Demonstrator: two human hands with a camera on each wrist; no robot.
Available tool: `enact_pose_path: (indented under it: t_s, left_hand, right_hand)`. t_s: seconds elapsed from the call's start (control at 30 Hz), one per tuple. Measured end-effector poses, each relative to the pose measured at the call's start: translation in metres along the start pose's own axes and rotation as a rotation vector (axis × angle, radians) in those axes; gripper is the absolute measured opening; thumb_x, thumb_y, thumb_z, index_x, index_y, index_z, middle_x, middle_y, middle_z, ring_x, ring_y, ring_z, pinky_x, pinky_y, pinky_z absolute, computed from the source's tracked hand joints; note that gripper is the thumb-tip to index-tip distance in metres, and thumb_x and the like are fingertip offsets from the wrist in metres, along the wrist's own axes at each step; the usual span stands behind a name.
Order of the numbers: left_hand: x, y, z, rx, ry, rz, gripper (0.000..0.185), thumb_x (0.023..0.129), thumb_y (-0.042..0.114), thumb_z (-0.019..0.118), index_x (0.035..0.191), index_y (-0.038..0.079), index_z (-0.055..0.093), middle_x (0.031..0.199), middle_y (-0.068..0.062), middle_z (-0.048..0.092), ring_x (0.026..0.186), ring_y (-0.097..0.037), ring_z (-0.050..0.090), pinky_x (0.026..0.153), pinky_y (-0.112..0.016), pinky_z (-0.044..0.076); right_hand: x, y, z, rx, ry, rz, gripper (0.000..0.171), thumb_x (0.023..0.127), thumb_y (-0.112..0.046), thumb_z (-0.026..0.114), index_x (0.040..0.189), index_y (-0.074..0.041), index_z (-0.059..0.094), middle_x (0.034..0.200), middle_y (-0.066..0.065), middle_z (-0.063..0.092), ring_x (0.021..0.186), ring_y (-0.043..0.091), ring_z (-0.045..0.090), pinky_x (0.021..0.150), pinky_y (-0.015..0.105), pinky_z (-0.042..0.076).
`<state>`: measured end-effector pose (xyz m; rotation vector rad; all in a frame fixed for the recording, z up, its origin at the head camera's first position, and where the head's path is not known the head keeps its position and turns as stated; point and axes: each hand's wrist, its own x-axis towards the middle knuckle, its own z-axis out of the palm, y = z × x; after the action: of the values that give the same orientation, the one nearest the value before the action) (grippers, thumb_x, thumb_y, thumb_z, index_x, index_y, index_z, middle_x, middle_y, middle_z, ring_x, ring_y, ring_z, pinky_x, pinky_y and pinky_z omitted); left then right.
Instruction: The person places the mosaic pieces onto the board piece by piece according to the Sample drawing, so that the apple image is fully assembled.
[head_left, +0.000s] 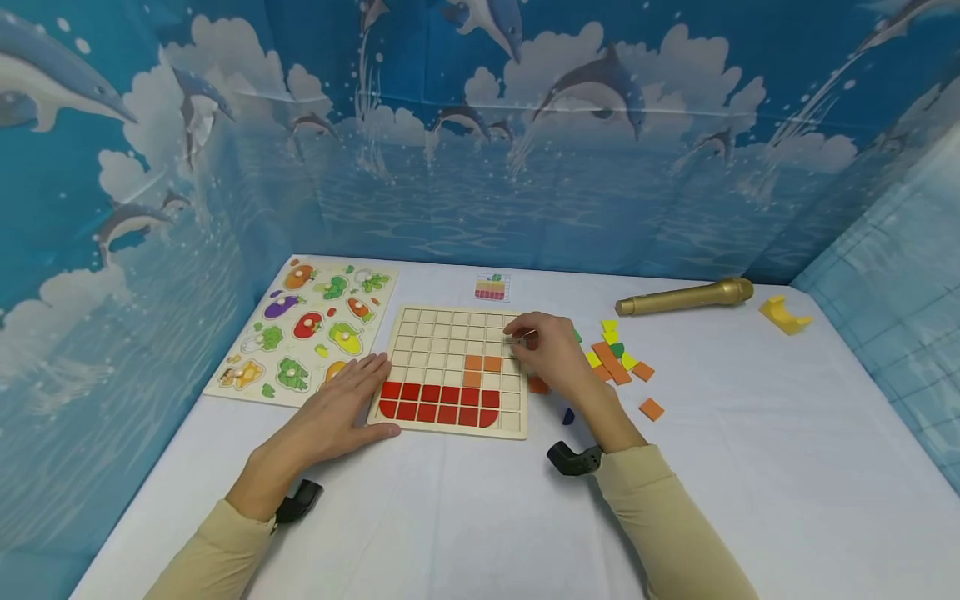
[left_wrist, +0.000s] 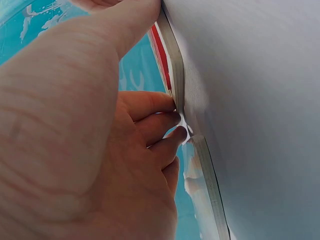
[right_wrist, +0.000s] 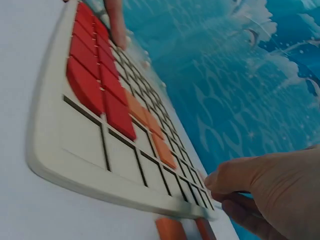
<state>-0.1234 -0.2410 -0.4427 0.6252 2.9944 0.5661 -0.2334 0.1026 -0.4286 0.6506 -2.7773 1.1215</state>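
A wooden grid board (head_left: 442, 333) (right_wrist: 85, 140) lies on the white table. Red tiles (head_left: 438, 400) (right_wrist: 95, 75) fill its two bottom rows, and orange tiles (head_left: 480, 364) (right_wrist: 150, 127) sit above them. My left hand (head_left: 348, 400) (left_wrist: 100, 125) lies flat on the table with its fingers straight, touching the board's left edge (left_wrist: 175, 60). My right hand (head_left: 521, 336) (right_wrist: 217, 190) hovers at the board's upper right edge. Its thumb and fingertips pinch what looks like a small tile, mostly hidden by the fingers.
Loose orange, yellow and green tiles (head_left: 618, 358) lie right of the board, with a single orange tile (head_left: 651, 408) and a blue piece (head_left: 567, 416) nearer me. A vegetable peg puzzle (head_left: 307, 329) lies to the left. A pattern card (head_left: 492, 287), gold microphone (head_left: 686, 297) and yellow block (head_left: 783, 314) are further back.
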Motion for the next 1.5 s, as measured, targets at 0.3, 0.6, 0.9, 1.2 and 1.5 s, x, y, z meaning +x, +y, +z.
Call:
enact_pose_path:
  t_s: [0.3, 0.6, 0.9, 1.2, 1.5]
  left_hand:
    - [0.0, -0.001, 0.0, 0.014, 0.004, 0.004, 0.097, 0.092, 0.054, 0.077, 0.162, 0.0, 0.038, 0.171, -0.016, 0.033, 0.159, -0.04, 0.028, 0.131, -0.058, 0.022]
    - [-0.002, -0.001, 0.001, 0.0, 0.018, 0.01, 0.096, 0.092, 0.054, 0.077, 0.161, -0.001, 0.039, 0.17, -0.018, 0.035, 0.159, -0.041, 0.029, 0.13, -0.059, 0.022]
    - [-0.002, 0.0, 0.0, -0.002, 0.009, -0.002, 0.098, 0.091, 0.054, 0.078, 0.162, 0.001, 0.037, 0.172, -0.016, 0.032, 0.16, -0.04, 0.027, 0.131, -0.058, 0.021]
    - [-0.001, 0.0, 0.0, 0.006, 0.016, 0.006, 0.097, 0.091, 0.053, 0.078, 0.162, 0.001, 0.038, 0.171, -0.016, 0.033, 0.159, -0.04, 0.028, 0.13, -0.058, 0.023]
    - [-0.002, -0.001, 0.002, 0.004, 0.019, 0.005, 0.097, 0.091, 0.054, 0.078, 0.162, 0.001, 0.038, 0.171, -0.017, 0.034, 0.159, -0.041, 0.028, 0.13, -0.059, 0.023]
  right_hand:
    - [0.001, 0.016, -0.014, -0.05, -0.012, 0.052, 0.025, 0.093, -0.003, 0.078, 0.118, -0.002, 0.076, 0.116, 0.015, 0.076, 0.106, 0.032, 0.071, 0.1, 0.048, 0.06]
    - [0.0, 0.021, -0.011, -0.102, -0.069, 0.052, 0.027, 0.093, -0.004, 0.079, 0.119, -0.004, 0.077, 0.121, 0.014, 0.074, 0.107, 0.03, 0.064, 0.105, 0.048, 0.055]
    - [0.001, 0.023, -0.019, -0.141, -0.069, 0.052, 0.025, 0.092, -0.008, 0.08, 0.117, -0.005, 0.078, 0.115, 0.011, 0.075, 0.103, 0.029, 0.064, 0.102, 0.046, 0.057]
    - [0.0, 0.006, -0.022, -0.053, -0.162, -0.022, 0.024, 0.091, -0.013, 0.083, 0.115, -0.008, 0.078, 0.115, 0.008, 0.076, 0.105, 0.028, 0.067, 0.097, 0.046, 0.058]
    - [-0.006, -0.014, -0.009, -0.052, -0.225, -0.116, 0.023, 0.088, -0.013, 0.085, 0.111, -0.009, 0.079, 0.107, 0.003, 0.076, 0.099, 0.023, 0.068, 0.091, 0.042, 0.059]
